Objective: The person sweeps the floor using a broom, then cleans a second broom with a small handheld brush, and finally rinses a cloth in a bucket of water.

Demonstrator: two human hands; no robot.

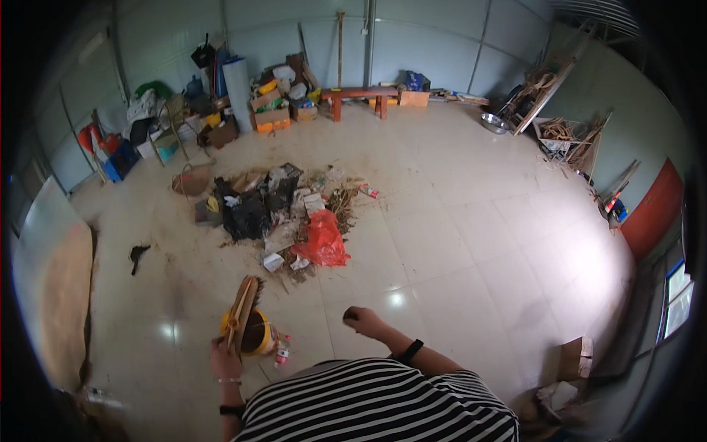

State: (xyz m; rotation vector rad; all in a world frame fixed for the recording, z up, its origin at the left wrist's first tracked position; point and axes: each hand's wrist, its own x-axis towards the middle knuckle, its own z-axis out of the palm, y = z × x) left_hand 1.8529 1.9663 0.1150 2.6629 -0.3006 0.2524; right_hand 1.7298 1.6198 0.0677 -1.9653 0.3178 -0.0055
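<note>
At the lower left, my left hand [224,359] is closed around the near end of a wooden brush head [243,303] with dark bristles along its right side. This brush head slants over the left rim of a yellow bucket [266,340], whose inside looks brown. A clear bottle with a red-and-white label [282,351] touches or stands close by the bucket's right side. Over the floor to the right, my right hand [366,323] is curled closed. A small dark patch shows at its fingertips; I cannot tell what it is.
Ahead lies a rubbish heap with black bags [247,214], a red plastic bag [324,239] and dry twigs. A basket [193,180] sits beside it. A red bench [359,94] and filled boxes [271,118] line the far wall. A wooden board [55,287] leans at left.
</note>
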